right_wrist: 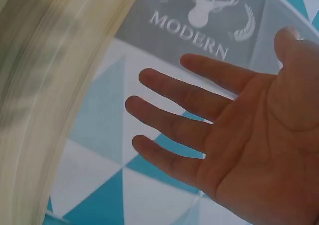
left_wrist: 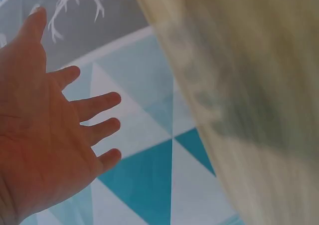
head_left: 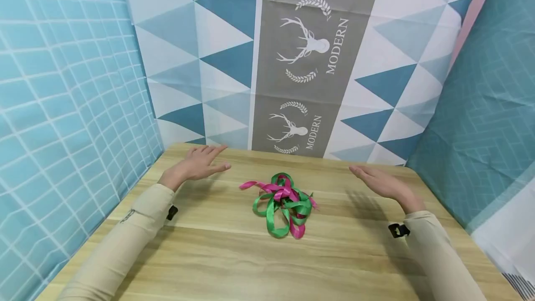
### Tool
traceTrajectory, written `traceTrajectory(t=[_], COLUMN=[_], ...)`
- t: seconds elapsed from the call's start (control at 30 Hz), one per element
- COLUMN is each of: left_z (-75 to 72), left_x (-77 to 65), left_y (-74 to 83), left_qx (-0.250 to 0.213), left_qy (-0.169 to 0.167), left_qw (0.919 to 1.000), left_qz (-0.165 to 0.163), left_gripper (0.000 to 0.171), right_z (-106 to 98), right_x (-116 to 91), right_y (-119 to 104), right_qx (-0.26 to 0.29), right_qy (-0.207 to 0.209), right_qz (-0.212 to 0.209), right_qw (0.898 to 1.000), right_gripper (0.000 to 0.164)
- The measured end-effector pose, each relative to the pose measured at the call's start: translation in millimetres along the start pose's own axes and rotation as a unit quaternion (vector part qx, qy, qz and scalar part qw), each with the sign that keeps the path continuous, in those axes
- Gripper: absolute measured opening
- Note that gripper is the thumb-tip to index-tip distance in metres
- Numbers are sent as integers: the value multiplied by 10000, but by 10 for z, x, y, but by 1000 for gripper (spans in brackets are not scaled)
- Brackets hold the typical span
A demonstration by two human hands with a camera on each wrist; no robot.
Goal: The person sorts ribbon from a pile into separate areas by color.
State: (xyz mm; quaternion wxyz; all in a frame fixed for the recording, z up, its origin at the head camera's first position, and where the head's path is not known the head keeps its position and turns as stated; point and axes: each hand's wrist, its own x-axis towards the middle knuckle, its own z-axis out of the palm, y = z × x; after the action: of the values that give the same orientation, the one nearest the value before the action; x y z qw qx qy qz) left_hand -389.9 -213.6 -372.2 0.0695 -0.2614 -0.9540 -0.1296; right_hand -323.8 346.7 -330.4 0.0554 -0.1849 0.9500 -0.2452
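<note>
A loose tangle of green ribbon and pink ribbon lies on the wooden table in the head view, between the two hands. To its left, my left hand is held over the table with fingers spread and nothing in its grasp. On the other side my right hand hovers above its own shadow, fingers straight, touching nothing. Both wrist views show bare palms: the left hand with its fingers apart, the right hand with its fingers extended. The ribbons are outside both wrist views.
The wood-grain table reaches back to a hanging cloth with triangles and deer heads. A blue checked cloth borders the left side, and a teal cloth the right. Small black devices sit at the wrists.
</note>
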Motion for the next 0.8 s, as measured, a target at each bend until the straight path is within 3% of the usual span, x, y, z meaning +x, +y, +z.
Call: traceTrajectory(t=[0.2,0.4,0.5,0.67,0.8], left_z=[19,30,60,137,159], left_x=[10,62,65,66,68], left_y=[232,440,504,598,672], left_qx=[-335,-378,-239,-93,-89], left_qy=[-363,-688,-832,-1047,-1069], left_qw=[9988,9961,9947,9910,9890], left_qz=[75,408,548,831,1019], left_gripper=[83,81,77,75,68], right_z=[132,379,542,771,845], right_x=[103,231,362,610,798], right_y=[-342,-673,-764,-842,-912], right_qx=[-28,231,249,107,-467], right_qy=[62,30,5,-449,-780], right_qz=[-561,-1123,-1667,-2445,-2795], right_qw=[9984,9934,9857,9685,9558], right_gripper=[63,50,42,35,39])
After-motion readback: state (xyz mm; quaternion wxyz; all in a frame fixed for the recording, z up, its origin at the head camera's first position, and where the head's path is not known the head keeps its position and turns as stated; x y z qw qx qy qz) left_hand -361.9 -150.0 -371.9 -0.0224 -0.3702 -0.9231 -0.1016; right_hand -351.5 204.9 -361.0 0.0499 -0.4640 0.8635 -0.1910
